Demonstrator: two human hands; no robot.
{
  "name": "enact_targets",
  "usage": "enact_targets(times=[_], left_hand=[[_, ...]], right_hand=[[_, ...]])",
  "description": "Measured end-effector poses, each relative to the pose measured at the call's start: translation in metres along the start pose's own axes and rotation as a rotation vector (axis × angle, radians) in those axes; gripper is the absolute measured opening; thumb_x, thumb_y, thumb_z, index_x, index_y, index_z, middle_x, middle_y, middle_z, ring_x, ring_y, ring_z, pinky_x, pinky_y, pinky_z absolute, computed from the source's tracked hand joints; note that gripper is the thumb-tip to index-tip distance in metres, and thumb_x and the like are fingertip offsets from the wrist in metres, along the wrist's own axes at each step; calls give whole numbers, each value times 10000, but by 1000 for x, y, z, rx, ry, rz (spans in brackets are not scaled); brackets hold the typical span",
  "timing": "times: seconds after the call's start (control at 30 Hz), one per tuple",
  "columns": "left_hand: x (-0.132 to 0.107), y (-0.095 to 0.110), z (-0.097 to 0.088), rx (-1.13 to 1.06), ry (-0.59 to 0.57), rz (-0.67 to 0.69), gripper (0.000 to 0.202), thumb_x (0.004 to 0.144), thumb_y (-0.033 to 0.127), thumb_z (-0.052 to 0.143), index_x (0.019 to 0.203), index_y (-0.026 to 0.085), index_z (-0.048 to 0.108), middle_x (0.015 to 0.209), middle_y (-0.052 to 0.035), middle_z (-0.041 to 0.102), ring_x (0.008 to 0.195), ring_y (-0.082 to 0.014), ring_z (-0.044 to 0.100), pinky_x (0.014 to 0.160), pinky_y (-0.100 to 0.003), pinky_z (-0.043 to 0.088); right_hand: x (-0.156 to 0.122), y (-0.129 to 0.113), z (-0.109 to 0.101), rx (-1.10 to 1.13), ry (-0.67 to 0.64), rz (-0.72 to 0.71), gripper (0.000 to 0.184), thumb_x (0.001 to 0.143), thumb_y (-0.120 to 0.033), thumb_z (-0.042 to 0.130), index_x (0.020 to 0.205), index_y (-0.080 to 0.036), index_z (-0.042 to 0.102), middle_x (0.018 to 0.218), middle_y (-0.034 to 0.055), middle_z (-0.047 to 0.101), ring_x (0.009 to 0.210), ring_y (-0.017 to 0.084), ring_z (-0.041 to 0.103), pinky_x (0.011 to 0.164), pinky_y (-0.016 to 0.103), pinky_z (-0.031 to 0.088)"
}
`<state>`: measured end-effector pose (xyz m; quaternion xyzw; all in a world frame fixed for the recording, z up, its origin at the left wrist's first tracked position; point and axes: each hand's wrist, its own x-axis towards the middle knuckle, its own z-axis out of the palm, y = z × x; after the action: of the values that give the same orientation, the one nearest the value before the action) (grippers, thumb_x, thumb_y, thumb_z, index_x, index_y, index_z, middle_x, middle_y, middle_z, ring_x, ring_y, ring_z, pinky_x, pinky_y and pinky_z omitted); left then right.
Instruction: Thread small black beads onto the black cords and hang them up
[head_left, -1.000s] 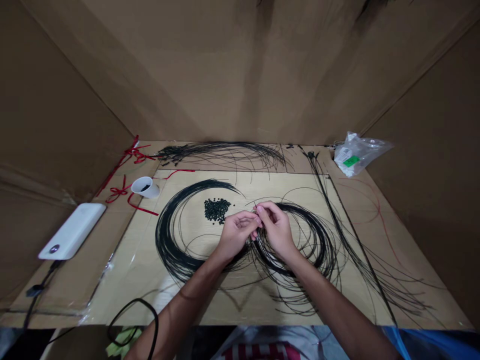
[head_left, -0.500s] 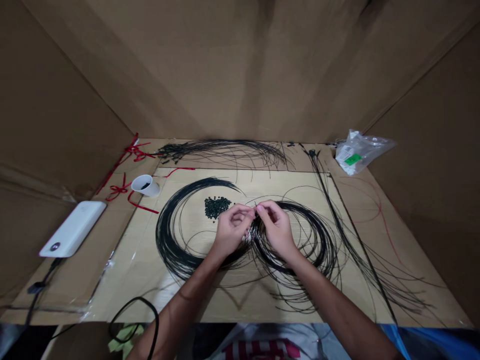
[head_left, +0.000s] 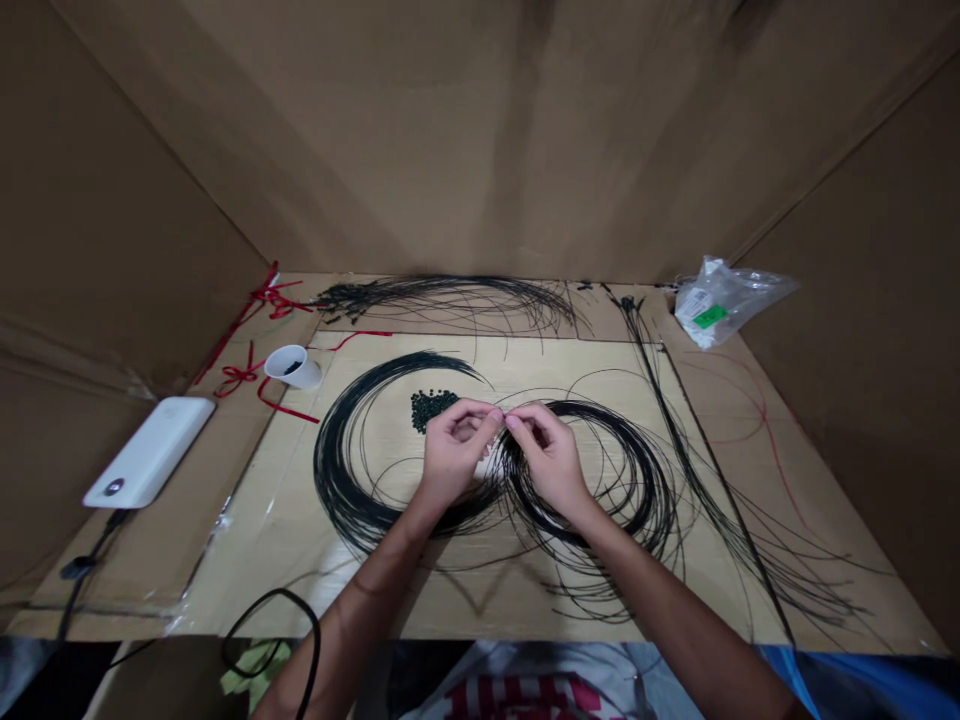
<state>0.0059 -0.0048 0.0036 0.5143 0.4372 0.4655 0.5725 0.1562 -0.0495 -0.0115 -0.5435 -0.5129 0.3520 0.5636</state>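
My left hand (head_left: 455, 448) and my right hand (head_left: 546, 448) meet at the middle of the table, thumb and forefinger of each pinched with the tips almost touching. What they pinch is too small to make out. Just left of my left hand lies a pile of small black bead-like pieces (head_left: 430, 410). A curved bundle of thin black wires (head_left: 335, 470) sweeps around that pile and passes under my left wrist. Beneath my right hand and forearm rests a second coil of black wires (head_left: 651, 480), with loose strands spreading from it.
More black wires (head_left: 465, 290) lie along the back edge, and a long bunch (head_left: 679, 440) runs down the right side. A white cup (head_left: 300, 372), red ribbon (head_left: 241, 377) and white power bank (head_left: 154, 452) are at left. A clear plastic bag (head_left: 739, 300) sits back right.
Both hands have shifted slightly left, and their fingertips have come closer together. The dark tip that showed between the fingers is now hidden. The wires and beads lie as before.
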Motion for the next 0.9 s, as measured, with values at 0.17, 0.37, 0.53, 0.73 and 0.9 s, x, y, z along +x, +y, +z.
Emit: enact_targets(times=[0.17, 0.37, 0.53, 0.73, 0.9], left_hand=[[3, 2, -3, -53, 27, 14, 349, 814, 485, 884, 894, 168, 758, 686, -16, 709, 541, -111, 597, 518, -223, 516], [2, 1, -1, -90, 3, 6, 364, 790, 468, 907, 915, 168, 744, 779, -34, 740, 598, -124, 649, 570, -240, 575], [1, -3, 0, -81, -2, -17, 351, 772, 457, 917, 880, 173, 741, 750, -23, 729, 593, -120, 641, 564, -235, 572], [1, -1, 0, -58, -19, -18, 358, 766, 481, 909, 876, 181, 746, 772, -25, 738, 595, -124, 640, 570, -255, 590], [2, 0, -1, -42, -50, -22, 368, 763, 492, 910, 898, 177, 777, 729, -27, 727, 596, -140, 645, 554, -261, 583]], right_hand=[[-1, -1, 0, -19, -25, -5, 210, 1039, -397, 660, 950, -220, 731, 843, 18, 627, 749, 191, 541, 698, 324, 420], [-1, 1, 0, -48, -21, -13, 223, 1041, -404, 645, 939, -219, 715, 795, 0, 572, 685, 176, 474, 648, 317, 373], [-2, 0, 0, -69, -31, -3, 246, 1040, -425, 639, 912, -223, 693, 733, -22, 486, 673, 174, 425, 651, 313, 357], [-4, 1, 0, -6, -61, 76, 272, 1043, -468, 634, 948, -218, 679, 718, -35, 497, 649, 161, 397, 629, 302, 332], [-5, 3, 1, 38, -62, 98, 301, 1027, -506, 650, 960, -215, 691, 722, -33, 504, 646, 160, 390, 621, 297, 332]])
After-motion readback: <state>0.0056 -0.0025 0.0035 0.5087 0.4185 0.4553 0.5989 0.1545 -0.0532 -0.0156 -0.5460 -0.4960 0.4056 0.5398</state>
